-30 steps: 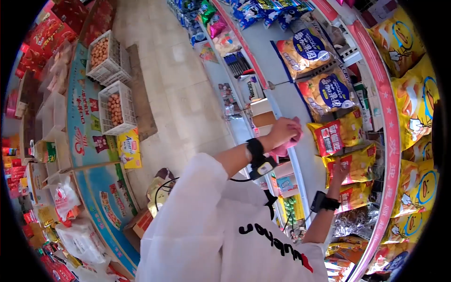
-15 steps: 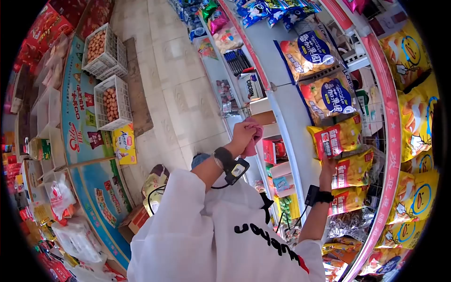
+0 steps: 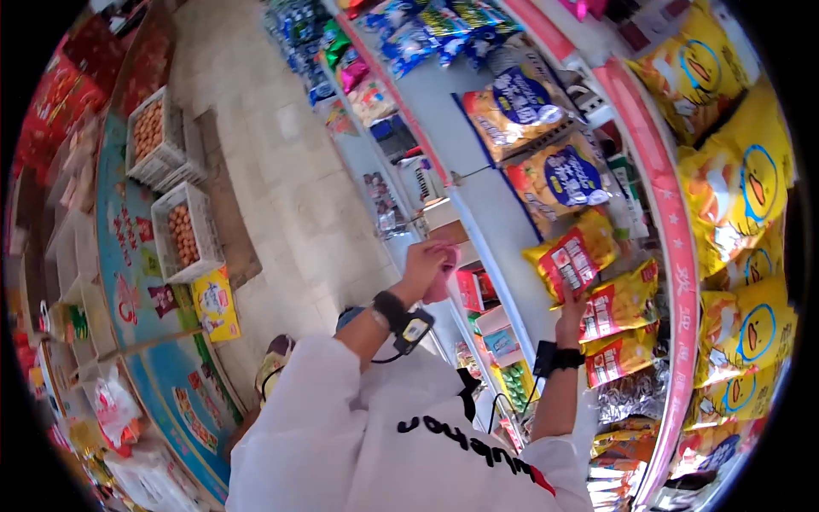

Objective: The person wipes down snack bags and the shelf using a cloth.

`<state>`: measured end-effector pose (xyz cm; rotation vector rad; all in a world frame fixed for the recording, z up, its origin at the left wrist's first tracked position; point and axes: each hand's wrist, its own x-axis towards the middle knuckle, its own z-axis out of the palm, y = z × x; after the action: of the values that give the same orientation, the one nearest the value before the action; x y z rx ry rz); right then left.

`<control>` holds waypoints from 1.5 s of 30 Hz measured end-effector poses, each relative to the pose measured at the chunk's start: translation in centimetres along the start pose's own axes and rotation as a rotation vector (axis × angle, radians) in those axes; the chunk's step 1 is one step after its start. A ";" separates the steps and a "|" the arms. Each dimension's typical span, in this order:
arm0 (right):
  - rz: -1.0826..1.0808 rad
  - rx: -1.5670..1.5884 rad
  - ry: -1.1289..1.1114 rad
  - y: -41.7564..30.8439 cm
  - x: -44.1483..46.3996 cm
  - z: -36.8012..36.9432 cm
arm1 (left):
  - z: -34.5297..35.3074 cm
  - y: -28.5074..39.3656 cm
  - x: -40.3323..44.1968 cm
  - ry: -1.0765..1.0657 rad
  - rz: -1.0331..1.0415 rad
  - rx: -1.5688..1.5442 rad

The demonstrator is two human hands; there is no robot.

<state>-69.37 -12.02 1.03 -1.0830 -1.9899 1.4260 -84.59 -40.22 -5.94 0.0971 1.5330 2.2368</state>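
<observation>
My left hand (image 3: pixel 421 275) is closed around a crumpled pink cloth (image 3: pixel 444 271), held beside the shelf's front edge. My right hand (image 3: pixel 572 314) reaches over the shelf board, its fingers on the lower edge of a yellow snack bag (image 3: pixel 570 261) with a red label. That bag sits tilted, and the hand's thumb side is partly hidden. Just below it lie another yellow snack bag (image 3: pixel 621 297) and a third similar bag (image 3: pixel 620 354). Above are two tomato-flavour snack bags with dark blue labels, the nearer tomato snack bag (image 3: pixel 556 177) overlapping the metal rack.
A pink-edged shelf strip (image 3: pixel 661 196) runs along the right, with large yellow bags (image 3: pixel 755 183) beyond it. Lower shelf tiers hold small boxes (image 3: pixel 501 343). Across the tiled aisle (image 3: pixel 286 154) stand white egg crates (image 3: pixel 205 247).
The upper yellow bag has turned and tilted under my right hand, its edge now at the fingers. My left hand still holds the pink cloth. The whole view has shifted somewhat.
</observation>
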 end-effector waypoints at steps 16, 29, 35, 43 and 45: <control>0.008 -0.459 0.029 -5.4 -8.0 -5.5 | 2.9 5.1 1.2 -0.144 -0.062 0.177; -0.428 -0.838 0.235 0.9 -8.7 -0.3 | 22.4 3.3 -4.7 -1.133 1.226 1.072; -0.092 -0.716 -0.006 -0.7 -8.7 -0.8 | 21.9 2.9 -1.0 -1.107 0.954 1.171; -0.140 -0.552 0.124 -1.7 -8.9 -0.8 | 21.3 3.8 4.9 -0.836 0.819 1.331; -0.117 -0.572 0.131 -1.4 -8.9 -0.7 | 21.8 2.6 5.3 -0.936 0.762 1.359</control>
<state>-64.15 -19.06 3.27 -1.2196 -2.3805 0.7131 -83.90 -19.91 3.96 1.9774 2.1591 0.6793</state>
